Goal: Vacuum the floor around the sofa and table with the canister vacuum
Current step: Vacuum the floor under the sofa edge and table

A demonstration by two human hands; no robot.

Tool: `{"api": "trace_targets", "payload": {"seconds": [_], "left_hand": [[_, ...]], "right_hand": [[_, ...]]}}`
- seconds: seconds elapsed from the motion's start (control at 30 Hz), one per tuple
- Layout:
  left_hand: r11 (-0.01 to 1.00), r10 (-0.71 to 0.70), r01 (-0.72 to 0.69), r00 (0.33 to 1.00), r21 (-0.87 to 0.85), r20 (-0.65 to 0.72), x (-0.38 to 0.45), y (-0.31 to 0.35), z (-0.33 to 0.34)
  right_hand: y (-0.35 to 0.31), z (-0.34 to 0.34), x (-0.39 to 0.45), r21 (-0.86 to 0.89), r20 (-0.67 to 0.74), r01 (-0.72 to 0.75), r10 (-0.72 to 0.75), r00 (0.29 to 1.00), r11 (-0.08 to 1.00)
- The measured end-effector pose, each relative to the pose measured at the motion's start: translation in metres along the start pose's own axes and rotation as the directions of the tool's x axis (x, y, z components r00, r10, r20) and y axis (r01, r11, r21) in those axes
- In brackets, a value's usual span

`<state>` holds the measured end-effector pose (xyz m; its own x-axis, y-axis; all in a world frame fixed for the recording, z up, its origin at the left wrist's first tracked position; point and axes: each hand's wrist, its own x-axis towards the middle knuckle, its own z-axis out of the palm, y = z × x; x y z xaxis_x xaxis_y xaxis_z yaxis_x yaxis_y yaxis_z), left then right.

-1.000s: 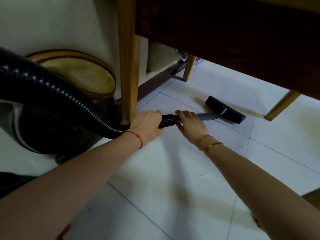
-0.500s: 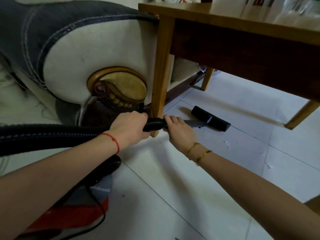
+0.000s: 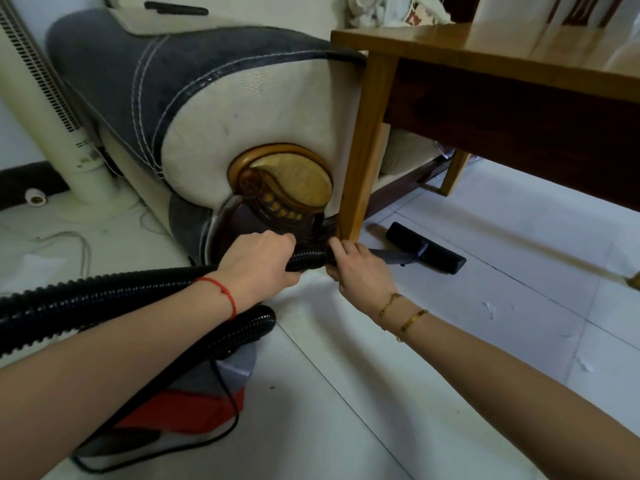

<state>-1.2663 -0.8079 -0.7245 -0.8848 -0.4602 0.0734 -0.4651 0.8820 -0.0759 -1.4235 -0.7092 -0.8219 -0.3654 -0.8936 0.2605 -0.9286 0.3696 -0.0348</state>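
Left hand [image 3: 258,261] wraps its fingers [image 3: 280,241] closed around the black ribbed hose [image 3: 104,299], near its front end. Right hand [image 3: 360,268] grips the hose end where it meets the grey wand [image 3: 391,255], fingers curled over the top, thumb under. The wand runs low and to the right to the black floor head [image 3: 427,252], which lies flat on the white tile floor [image 3: 519,237], just past the near table leg [image 3: 360,150] and under the table edge.

Canister [image 3: 194,400], red and grey, sits on the floor below the left forearm; the hose loops back into its top, and a black cord [image 3: 225,386] trails off it. What is inside the canister cannot be told.

Sofa [image 3: 225,109] arm end stands just behind the hands, touching or nearly touching the table leg. The wooden surface [image 3: 502,50] overhangs the floor head; the gap between sofa and leg is tight. Open tile stretches right and toward the camera, with small white scraps [image 3: 490,308] on it. A white tower fan [image 3: 45,98] stands at left, beside the sofa, well apart from the hands.
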Motion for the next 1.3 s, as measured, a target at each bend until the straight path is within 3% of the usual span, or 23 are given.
{"api": "trace_targets", "payload": {"seconds": [0.67,0.83,1.07,1.3], "left_hand": [[0.985,-0.094,0.102,0.994,-0.138,0.058,0.145,0.077,0.062],[0.981,-0.077,0.087,0.995,-0.175,0.064,0.174,0.086,0.066],[0.974,-0.068,0.082,0.995,-0.212,0.071,0.193,0.096,0.075],[0.986,-0.026,0.041,0.995,-0.161,0.093,0.157,0.083,0.067]], "right_hand": [[0.168,0.046,0.072,0.064,0.048,0.135,-0.138,0.989,0.989],[0.197,0.05,0.086,0.094,0.058,0.103,-0.109,0.992,0.99],[0.214,0.046,0.093,0.078,0.085,0.099,-0.106,0.991,0.992],[0.181,0.039,0.065,0.081,0.038,0.163,-0.166,0.985,0.983]]}}
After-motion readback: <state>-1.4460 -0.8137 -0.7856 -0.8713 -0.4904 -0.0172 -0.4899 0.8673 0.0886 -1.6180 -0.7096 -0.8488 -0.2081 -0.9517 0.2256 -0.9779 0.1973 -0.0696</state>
